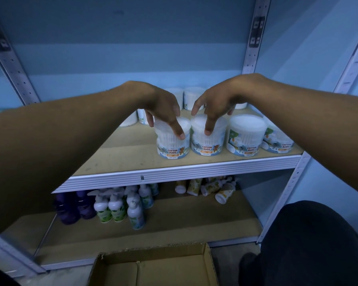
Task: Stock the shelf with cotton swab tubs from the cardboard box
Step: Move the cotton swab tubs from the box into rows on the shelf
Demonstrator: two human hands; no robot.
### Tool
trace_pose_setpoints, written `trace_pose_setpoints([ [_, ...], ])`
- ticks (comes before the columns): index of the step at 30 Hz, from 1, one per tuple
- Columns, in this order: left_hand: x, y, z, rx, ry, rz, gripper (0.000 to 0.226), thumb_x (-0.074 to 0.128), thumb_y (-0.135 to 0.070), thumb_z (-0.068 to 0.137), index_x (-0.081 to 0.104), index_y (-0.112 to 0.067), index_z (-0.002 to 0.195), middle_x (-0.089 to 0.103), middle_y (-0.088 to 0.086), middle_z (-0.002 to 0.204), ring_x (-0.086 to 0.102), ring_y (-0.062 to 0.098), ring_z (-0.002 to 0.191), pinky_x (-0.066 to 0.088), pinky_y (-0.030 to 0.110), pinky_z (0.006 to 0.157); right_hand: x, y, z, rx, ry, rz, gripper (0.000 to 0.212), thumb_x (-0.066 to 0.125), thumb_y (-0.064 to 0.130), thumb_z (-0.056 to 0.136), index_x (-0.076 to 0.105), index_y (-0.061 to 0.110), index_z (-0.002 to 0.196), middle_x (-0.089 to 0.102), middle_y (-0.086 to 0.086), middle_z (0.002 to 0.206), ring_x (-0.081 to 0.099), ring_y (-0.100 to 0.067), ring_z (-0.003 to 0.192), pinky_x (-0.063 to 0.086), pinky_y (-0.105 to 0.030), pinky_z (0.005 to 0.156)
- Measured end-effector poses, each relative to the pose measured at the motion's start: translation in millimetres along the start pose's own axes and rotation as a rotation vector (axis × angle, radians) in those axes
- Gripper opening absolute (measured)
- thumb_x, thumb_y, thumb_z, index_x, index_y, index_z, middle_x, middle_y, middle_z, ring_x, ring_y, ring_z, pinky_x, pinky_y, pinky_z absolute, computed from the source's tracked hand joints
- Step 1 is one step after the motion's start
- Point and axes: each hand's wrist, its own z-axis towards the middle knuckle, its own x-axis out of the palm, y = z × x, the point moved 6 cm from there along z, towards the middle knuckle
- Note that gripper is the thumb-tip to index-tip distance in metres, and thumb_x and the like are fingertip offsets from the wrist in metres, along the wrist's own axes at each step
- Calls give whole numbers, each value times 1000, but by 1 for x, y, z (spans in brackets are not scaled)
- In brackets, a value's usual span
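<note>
Your left hand (163, 108) grips a clear cotton swab tub (172, 139) from above, fingers curled down over its lid and thumb on its front wall; white swabs fill it, and the label reads "COTTON BUDS". It stands upright on the wooden shelf (122, 153), at the left end of a front row. Just right of that tub, touching it, a second tub (208, 141) sits under your right hand (215, 102), whose fingers arch over the lid, thumb tip on the front wall. Further right of the first tub stand a third tub (246, 137) and a fourth tub (277, 139), partly hidden by your right forearm. Behind the first tub, more swab tubs (191, 98) line the back of the shelf. Below the first tub, a lower shelf (184, 223) carries white pump bottles (116, 205), purple bottles (74, 205) and small yellow-patterned bottles (211, 187) lying on their sides. Nearest you, beneath all this, the open cardboard box (153, 267) shows a bare bottom. Blue walls (132, 48) and grey perforated uprights (254, 38) surround the shelving.
</note>
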Motion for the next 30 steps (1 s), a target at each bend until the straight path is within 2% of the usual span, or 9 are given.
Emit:
trace_pose_setpoints([
  [10,1,-3,-4,-48,-35,-4,94,80,-76,48,66,-17,119,61,2,121,68,28,98,63,33,69,4,-4,-6,-56,28,11,82,92,31,67,52,44,137,58,3,131,56,-21,118,54,-40,96],
  [15,2,-4,-5,-58,-42,7,90,79,-76,50,68,-15,115,62,4,118,71,28,91,63,33,67,6,-4,-10,-82,20,32,81,92,28,68,53,42,137,50,6,126,54,-23,121,55,-38,94],
  [23,3,-7,-10,-48,-15,8,82,79,-71,57,68,-14,114,65,4,114,71,26,88,62,31,65,9,-6,-13,-103,33,88,80,91,20,69,55,37,138,50,3,127,52,-22,121,56,-37,94],
  [30,3,-7,-11,-46,-18,18,80,78,-70,59,68,-14,115,64,4,115,71,24,84,63,31,67,9,-5,-13,-111,42,78,81,90,21,70,53,37,139,51,2,132,54,-24,119,56,-36,93],
])
